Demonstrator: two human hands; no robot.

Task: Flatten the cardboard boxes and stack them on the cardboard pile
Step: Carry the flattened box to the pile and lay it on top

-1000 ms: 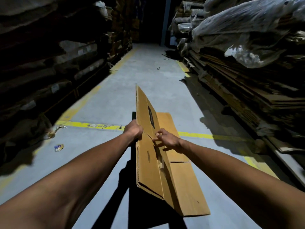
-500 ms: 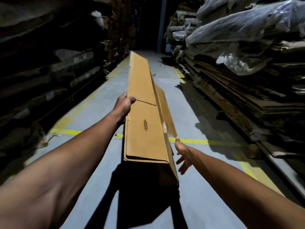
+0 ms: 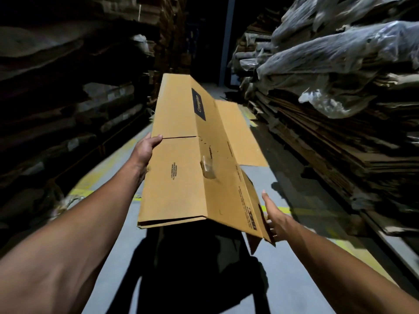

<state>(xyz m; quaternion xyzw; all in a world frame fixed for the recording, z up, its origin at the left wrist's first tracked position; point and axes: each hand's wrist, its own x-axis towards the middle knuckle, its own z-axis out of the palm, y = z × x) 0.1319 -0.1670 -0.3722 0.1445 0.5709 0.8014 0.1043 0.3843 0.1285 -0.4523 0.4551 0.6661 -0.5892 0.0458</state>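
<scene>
Head view: left hand (image 3: 147, 148) grips the flattened cardboard box (image 3: 181, 159) by its left edge. Right hand (image 3: 275, 217), fingers straight, touches its right flap.

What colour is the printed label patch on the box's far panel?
Dark navy patch with pale lettering, on the tan box; head view.

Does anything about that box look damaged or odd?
Yes. A crumpled strip of clear tape clings to the middle of the cardboard box, and a flap at its near right corner hangs down loose, beside the right hand.
</scene>
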